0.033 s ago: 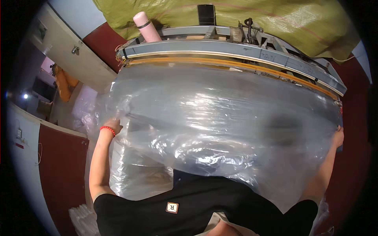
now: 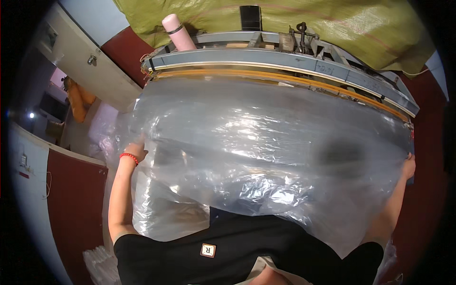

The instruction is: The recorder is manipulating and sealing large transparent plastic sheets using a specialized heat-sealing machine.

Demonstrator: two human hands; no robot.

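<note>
A wide sheet of clear plastic film (image 2: 213,118) stretches from the metal frame toward my body, shiny and wrinkled along its near part. At its left edge, my left hand (image 2: 137,150), with a red bead bracelet at the wrist, is closed on the film; one finger points up along it. Far to the right, my right hand (image 2: 408,166) pinches the opposite edge, and creases run inward from there. Its fingertips are partly hidden. Both arms are spread wide.
Behind the film runs a grey metal frame (image 2: 228,58) with an orange strip (image 2: 237,72). A pink bottle (image 2: 178,32) and a black phone (image 2: 250,18) are at the back, before a yellow-green woven sheet (image 2: 332,23). A door (image 2: 90,57) stands at left. Bunched plastic (image 2: 102,266) lies lower left.
The near folds of the film have shifted and their shine has moved. A finger of my left hand is now more stretched out. My right hand has barely moved.
</note>
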